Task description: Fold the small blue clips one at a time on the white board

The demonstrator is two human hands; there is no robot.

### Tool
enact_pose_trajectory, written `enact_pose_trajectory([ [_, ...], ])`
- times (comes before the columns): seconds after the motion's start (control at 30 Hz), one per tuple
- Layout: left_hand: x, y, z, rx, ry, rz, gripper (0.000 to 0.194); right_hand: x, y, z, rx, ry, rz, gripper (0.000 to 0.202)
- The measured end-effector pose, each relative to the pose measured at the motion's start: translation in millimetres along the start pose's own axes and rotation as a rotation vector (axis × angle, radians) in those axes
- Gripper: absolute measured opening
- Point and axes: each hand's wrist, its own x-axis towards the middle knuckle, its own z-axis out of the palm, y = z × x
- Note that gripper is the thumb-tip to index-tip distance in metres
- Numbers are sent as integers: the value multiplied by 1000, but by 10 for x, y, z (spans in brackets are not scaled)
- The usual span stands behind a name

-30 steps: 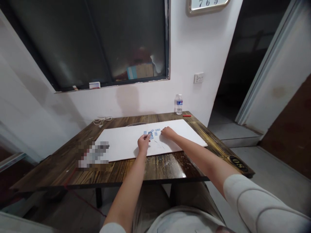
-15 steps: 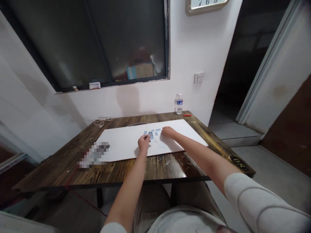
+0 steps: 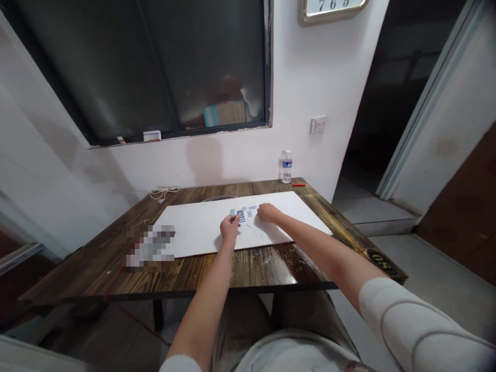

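A white board [image 3: 197, 227] lies on the wooden table. Several small blue-outlined pieces [image 3: 252, 208] sit near its middle, between and beyond my hands. My left hand [image 3: 229, 228] is closed, thumb and finger pinched at the near edge of a dark blue striped piece [image 3: 242, 217]; whether they grip it is too small to tell. To the right, my right hand [image 3: 268, 212] rests low over the board with fingers bent together beside the small pieces. Anything inside its fingertips is hidden. Thin dark slivers [image 3: 254, 230] and a pale clear scrap lie on the board between my wrists.
At the back of the table stand a water bottle [image 3: 286, 167] and a red pen-like stick [image 3: 298, 185]. A white cable [image 3: 165, 192] is coiled at the back left. A blurred-out object [image 3: 151, 248] covers the board's left corner. Behind are a wall and window.
Both hands stay almost in place, with the fingers still bent at the same pieces. The view has shifted very slightly.
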Motion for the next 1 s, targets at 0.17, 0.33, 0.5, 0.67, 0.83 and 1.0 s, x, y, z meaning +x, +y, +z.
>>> enact_pose_trajectory([
  [0.17,2,8,7,-9,8,-15,34,-11,-7,14,6,17,28,23],
  [0.33,-8,23,4,-10,1,-19,35,-48,-13,45,3,74,76,26],
  [0.5,-15,18,9,-16,7,-20,34,-155,-1,41,-7,139,69,30],
  [0.67,-2,-6,18,-21,2,-40,34,-225,-10,-8,160,315,4,26],
  [0.83,28,-68,25,-55,13,-40,34,-226,-183,-41,540,497,-57,23],
  [1.0,60,-105,19,-83,8,-26,35,-211,-402,-32,709,588,-85,25],
])
